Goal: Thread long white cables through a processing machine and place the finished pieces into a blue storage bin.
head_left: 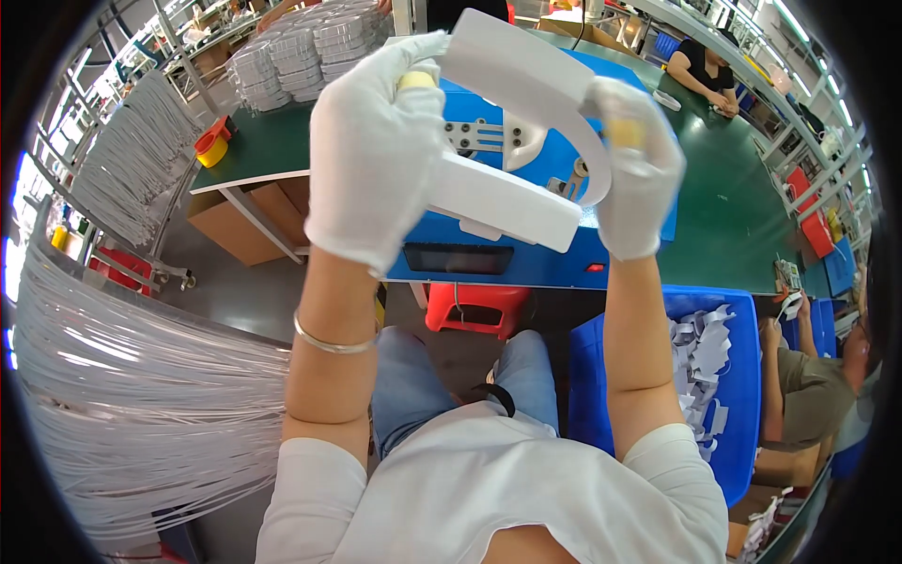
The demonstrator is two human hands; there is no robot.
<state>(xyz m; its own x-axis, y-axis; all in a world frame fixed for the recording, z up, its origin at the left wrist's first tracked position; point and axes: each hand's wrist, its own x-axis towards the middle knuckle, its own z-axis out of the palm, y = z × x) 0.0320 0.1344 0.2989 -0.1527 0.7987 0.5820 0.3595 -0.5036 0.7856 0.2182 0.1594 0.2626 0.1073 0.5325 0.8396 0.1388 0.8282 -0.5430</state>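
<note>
Both my hands wear white gloves with yellowish finger wraps. My left hand (376, 155) is closed on one side of a white curved strip (512, 70), which bends round in a loop. A flat, bar-shaped white section (507, 202) sticks out below that hand. Whether it joins the strip is hidden behind my fingers. My right hand (637, 169), slightly blurred, has its fingers closed on the strip's right side. Behind the loop stands a blue bench machine (554, 258) with a slotted metal bracket (474, 136) and a white block (522, 141) on it.
The machine stands on a green table (723, 197). A blue bin (742, 395) of white scraps is at lower right. Many pale strands (150, 395) hang at left. A yellow-and-red tape dispenser (214, 143) and stacked clear trays (301, 56) sit farther back. Co-workers sit at right.
</note>
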